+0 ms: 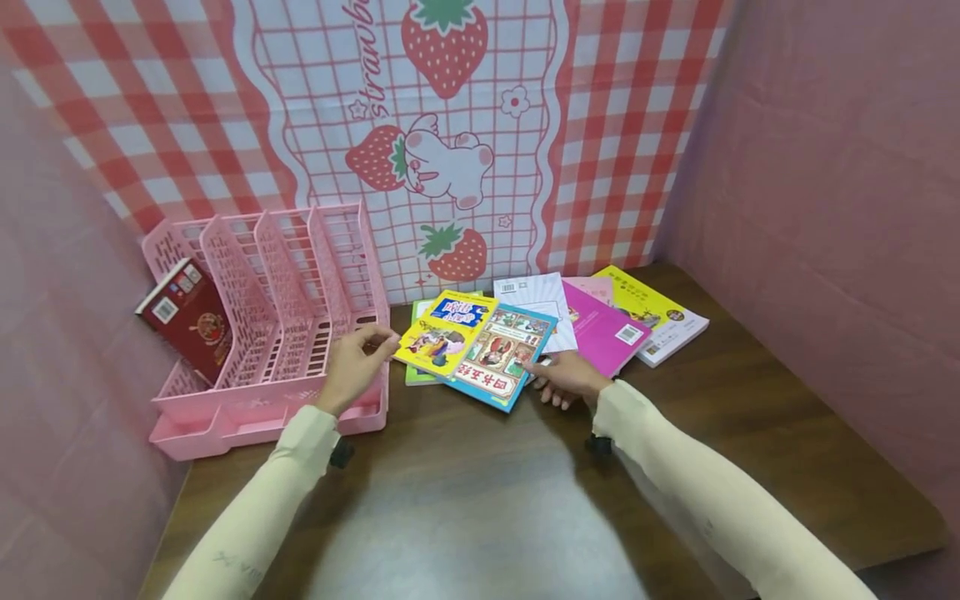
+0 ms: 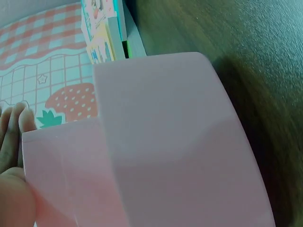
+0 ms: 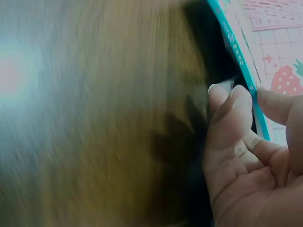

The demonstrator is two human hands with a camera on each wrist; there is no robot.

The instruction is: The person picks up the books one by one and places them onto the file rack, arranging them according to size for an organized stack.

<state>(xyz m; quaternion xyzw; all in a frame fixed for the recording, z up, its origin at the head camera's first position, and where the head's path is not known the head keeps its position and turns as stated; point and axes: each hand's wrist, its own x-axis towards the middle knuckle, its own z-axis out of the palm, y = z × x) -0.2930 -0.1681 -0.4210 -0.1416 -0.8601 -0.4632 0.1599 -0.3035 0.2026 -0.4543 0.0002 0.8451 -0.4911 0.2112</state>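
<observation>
The thumb of my right hand (image 1: 567, 377) lies on the cover of a blue book (image 1: 504, 354), with the fingers under its right edge, pinching it. In the right wrist view the thumb and fingers (image 3: 232, 113) stand on either side of the teal spine (image 3: 244, 71). A yellow comic-style book (image 1: 447, 333) overlaps the blue book's left part, and a green book (image 1: 420, 377) shows beneath. My left hand (image 1: 356, 367) hovers by the right side of the pink desktop file rack (image 1: 262, 408), loosely bent fingertips near the yellow book's left edge; contact cannot be told.
A dark red book (image 1: 197, 321) leans in the rack's leftmost slot. Right of the blue book lie a white book (image 1: 536, 304), a magenta book (image 1: 606, 333) and a thick yellow book (image 1: 648, 312). A checked strawberry cloth (image 1: 450, 108) hangs behind the wooden table (image 1: 480, 500).
</observation>
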